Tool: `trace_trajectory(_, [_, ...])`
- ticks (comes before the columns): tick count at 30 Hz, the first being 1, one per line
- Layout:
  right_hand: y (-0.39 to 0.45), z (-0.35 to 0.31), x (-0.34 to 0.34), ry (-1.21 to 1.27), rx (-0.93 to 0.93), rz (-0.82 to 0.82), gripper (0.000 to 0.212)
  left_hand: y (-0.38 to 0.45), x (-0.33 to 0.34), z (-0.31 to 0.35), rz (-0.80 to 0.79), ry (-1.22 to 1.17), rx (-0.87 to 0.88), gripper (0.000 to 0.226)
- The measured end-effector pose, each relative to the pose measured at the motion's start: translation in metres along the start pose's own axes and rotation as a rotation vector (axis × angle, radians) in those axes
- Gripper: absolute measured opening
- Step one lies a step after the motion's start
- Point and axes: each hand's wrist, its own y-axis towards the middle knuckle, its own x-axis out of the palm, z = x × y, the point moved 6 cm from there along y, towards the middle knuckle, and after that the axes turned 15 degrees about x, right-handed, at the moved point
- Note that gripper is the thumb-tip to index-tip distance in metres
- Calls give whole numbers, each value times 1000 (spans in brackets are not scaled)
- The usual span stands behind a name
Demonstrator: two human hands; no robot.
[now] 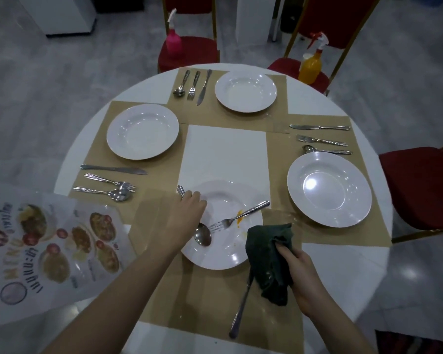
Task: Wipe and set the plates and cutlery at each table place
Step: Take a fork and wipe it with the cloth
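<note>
On a round white table [343, 264], the left hand [187, 210] grips a shiny metal spoon [202, 235] by its handle over a glossy white round plate [223, 226] smeared orange, where a steel fork [237, 217] lies. The right hand [301, 272] clutches a crumpled dark green cloth [269, 256] beside it.

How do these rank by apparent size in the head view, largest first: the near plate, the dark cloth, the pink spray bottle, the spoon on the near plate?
1. Near plate
2. Dark cloth
3. Spoon and pink spray bottle: they look alike, and the bottle stands farther away, so no ranking.
</note>
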Motion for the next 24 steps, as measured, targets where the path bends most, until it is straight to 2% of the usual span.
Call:
trace_trajectory(3, [0,0,-1,2,5,17,29,12,2,9,98,-144,-13,27])
trace_trajectory(7, [-4,-2,-6,-5,-10,56,18,36,1,40,180,-422,15,22])
trace_trajectory(12, [-7,0,-16,13,-7,65,21,53,3,61,255,-439,12,17])
trace_trajectory(18, [-10,5,-24,36,2,69,21,54,6,64,242,-474,55,9])
trace_trajectory(21, [-11,5,-23,35,3,55,20,49,-6,58,311,-567,25,9])
trace_trajectory(24, [-12,2,-17,41,2,33,20,33,-38,46,455,-715,-95,10])
